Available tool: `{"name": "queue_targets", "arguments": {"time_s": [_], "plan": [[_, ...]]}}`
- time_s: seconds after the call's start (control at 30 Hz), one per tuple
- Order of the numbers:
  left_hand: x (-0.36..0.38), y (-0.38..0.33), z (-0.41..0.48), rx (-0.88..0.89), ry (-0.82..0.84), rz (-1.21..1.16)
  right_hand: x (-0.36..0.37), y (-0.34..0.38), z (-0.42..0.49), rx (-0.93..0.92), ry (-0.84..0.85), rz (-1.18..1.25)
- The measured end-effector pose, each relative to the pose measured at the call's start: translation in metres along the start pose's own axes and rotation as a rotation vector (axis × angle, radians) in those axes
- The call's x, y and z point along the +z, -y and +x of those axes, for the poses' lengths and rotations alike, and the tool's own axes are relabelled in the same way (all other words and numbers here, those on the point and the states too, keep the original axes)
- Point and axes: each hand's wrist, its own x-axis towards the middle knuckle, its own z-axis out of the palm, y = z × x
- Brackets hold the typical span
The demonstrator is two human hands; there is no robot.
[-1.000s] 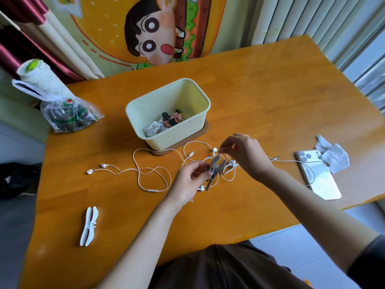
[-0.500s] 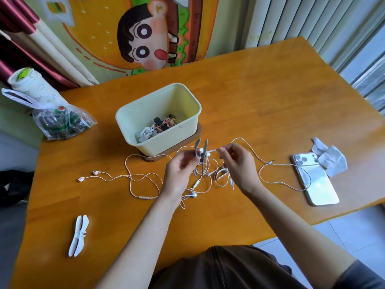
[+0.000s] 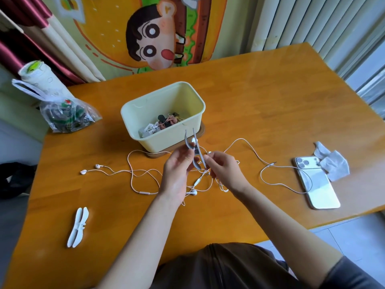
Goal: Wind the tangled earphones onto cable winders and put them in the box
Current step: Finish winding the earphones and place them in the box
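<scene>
Masking gray winder (image 3: 198,149), earphones (image 3: 194,192): left hand (image 3: 177,172), right hand (image 3: 225,172).

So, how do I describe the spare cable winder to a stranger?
On the orange wooden table, look at the near left part. The white cable winder lies there flat and alone; unlike the grey winder in the left hand, no cable touches it.

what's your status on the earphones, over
Left hand grips grey winder; right hand pinches earphones at it. Most cable loose on table, unwound. One loop lies over phone.
</scene>
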Motion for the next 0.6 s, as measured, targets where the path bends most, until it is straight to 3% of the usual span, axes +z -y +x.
{"name": "queue_targets", "arguments": {"time_s": [0.23,0.37,0.47,0.6], "plan": [[-0.007,-0.002,0.0,-0.051,-0.015,-0.166,0.011,0.004,-0.006,0.23,0.19,0.282],[-0.008,-0.005,0.0,-0.055,-0.094,-0.137,0.013,0.003,-0.011,0.173,0.171,0.17],[-0.007,-0.004,0.0,0.019,-0.21,0.066,0.015,0.005,-0.017,0.076,0.165,0.016],[-0.022,0.001,0.002,0.242,-0.341,0.649,0.01,0.016,-0.025,-0.061,0.194,-0.167]]}}
